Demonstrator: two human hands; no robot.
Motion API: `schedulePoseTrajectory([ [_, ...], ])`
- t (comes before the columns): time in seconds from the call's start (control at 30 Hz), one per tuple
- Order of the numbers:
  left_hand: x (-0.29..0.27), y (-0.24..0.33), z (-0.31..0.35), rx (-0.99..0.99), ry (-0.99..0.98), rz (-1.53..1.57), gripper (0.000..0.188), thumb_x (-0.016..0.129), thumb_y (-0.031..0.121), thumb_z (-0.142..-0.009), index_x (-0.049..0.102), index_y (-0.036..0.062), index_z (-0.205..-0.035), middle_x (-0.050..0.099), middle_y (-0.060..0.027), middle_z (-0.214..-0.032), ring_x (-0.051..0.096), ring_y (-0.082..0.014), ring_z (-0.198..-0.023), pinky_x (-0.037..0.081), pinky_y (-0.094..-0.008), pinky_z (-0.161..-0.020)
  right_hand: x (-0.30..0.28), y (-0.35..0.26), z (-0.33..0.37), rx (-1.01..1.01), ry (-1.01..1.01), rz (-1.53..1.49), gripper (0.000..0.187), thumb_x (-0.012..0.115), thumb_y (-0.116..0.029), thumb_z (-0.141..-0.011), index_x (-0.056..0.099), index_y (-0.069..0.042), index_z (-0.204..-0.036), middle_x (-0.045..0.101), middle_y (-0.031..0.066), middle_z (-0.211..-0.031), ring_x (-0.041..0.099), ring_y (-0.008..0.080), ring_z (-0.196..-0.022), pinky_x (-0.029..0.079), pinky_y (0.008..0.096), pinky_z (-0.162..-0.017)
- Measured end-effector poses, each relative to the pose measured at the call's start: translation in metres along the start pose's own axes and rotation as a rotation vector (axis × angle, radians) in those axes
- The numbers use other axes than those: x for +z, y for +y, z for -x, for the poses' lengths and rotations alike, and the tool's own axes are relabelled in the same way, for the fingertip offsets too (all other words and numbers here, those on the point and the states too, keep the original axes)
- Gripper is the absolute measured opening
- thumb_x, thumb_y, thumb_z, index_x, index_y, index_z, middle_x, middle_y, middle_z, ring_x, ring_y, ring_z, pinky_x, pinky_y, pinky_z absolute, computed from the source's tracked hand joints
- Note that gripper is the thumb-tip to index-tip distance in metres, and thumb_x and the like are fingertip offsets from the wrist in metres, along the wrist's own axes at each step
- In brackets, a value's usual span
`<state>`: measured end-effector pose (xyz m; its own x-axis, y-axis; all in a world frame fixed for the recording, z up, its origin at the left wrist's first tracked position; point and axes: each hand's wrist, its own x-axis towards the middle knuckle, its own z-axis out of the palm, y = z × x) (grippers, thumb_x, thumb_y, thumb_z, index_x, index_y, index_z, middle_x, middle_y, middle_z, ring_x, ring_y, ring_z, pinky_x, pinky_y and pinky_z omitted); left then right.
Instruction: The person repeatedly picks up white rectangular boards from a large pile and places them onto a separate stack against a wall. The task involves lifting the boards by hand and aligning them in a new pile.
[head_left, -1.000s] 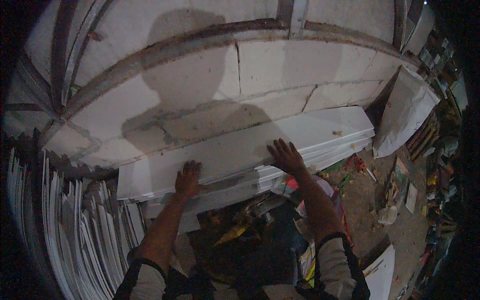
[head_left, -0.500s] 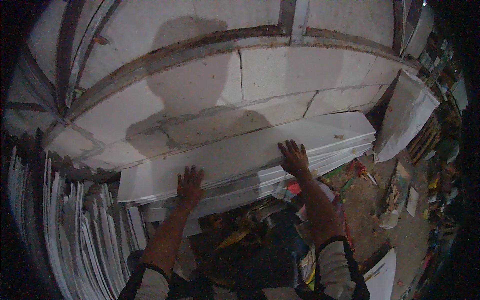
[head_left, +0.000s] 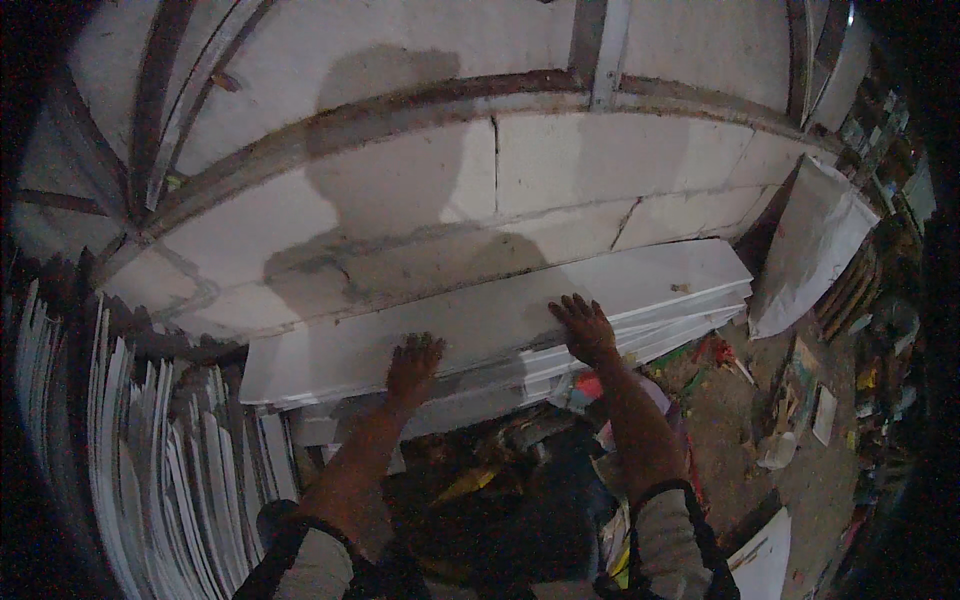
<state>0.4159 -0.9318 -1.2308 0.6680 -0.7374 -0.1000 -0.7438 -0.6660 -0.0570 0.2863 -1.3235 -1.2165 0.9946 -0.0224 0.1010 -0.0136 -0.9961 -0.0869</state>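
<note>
Two hands show in the head view: left hand and right hand, fingers spread, apparently resting on the near edge of stacked white panels just ahead, long axis crosswise, neither clearly nearer.

The scene is dim and grainy; light from behind throws a head-and-shoulders shadow onto the pale block wall and darkens part of the white boards. Fisheye distortion bows the horizontal beam, and the rim fades to black.
</note>
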Motion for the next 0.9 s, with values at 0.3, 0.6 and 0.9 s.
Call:
schedulePoseTrajectory([
  [0.3,0.008,0.032,-0.016,0.029,0.165,0.02,0.072,0.061,0.021,-0.093,0.037,0.0229,-0.161,0.038,-0.0178,-0.164,0.041,-0.047,-0.145,0.038,-0.0649,-0.113,0.015,-0.05,-0.003,-0.114,0.051,0.044,0.066,0.056,-0.019,-0.095,0.04,-0.025,-0.158,0.043,0.0135,-0.161,0.041,0.0368,-0.148,0.034,0.0653,-0.117],
  [0.6,-0.055,0.025,-0.014,0.074,0.335,0.038,0.071,0.059,0.013,-0.091,0.041,0.0247,-0.159,0.047,-0.0188,-0.157,0.048,-0.0495,-0.139,0.042,-0.066,-0.109,-0.045,-0.067,-0.007,-0.13,0.253,0.131,0.059,0.054,-0.017,-0.097,0.044,-0.019,-0.155,0.05,0.0175,-0.154,0.047,0.0413,-0.14,0.039,0.066,-0.11],
  [0.9,-0.253,0.054,0.061,0.067,0.134,0.091,0.064,0.052,0.012,-0.096,0.042,0.0239,-0.158,0.044,-0.0147,-0.16,0.045,-0.0455,-0.143,0.04,-0.0642,-0.112,-0.23,-0.11,0.053,0.032,0.061,-0.031,0.076,0.061,-0.009,-0.084,0.044,-0.025,-0.156,0.045,0.0117,-0.161,0.038,0.0357,-0.151,0.03,0.059,-0.121],
])
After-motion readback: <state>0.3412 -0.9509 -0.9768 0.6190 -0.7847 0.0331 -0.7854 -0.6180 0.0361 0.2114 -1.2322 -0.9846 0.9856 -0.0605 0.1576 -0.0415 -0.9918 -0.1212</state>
